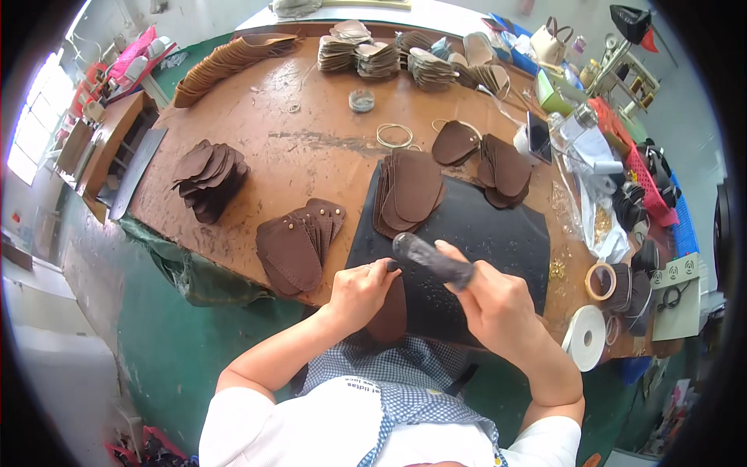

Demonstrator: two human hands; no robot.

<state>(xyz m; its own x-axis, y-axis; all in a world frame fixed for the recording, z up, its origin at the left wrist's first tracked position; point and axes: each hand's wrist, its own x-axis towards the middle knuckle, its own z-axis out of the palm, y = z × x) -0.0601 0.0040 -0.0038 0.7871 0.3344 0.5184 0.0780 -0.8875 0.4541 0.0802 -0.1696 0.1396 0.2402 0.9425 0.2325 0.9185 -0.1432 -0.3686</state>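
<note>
so the dark mallet (432,261) was gripped in the right hand (499,302), slanted away leftward, far end near the left hand (360,296), where a small dark piece (393,266) was pinched over a brown panel (389,315) at the table's (311,175) near edge

A bright window (37,117) glows beyond green flooring (163,350).

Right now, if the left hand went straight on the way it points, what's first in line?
Likely the dark cylindrical tool in the right hand, though depth is unclear: the left hand might pass beneath.
</note>
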